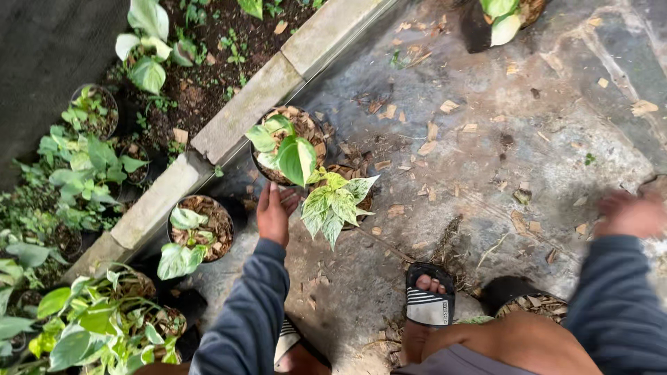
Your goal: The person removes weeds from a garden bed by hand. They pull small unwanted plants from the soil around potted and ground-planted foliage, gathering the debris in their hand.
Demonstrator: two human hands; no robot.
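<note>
The left hand reaches forward in a dark blue sleeve, its grip loosely open with fingers spread, touching the near rim of a black potted plant that stands on the wet concrete floor just beside the stone curb. That pot is filled with brown chips and carries broad green leaves, one large and glossy. Just beside it, toward the person, a second pot holds pale leaves marbled white and green, drooping outward. Another black pot with chips and light green leaves sits left of the hand against the curb. The right hand is blurred at the floor's right edge; whether its grip is open or closed I cannot tell. A striped sandal rests below.
</note>
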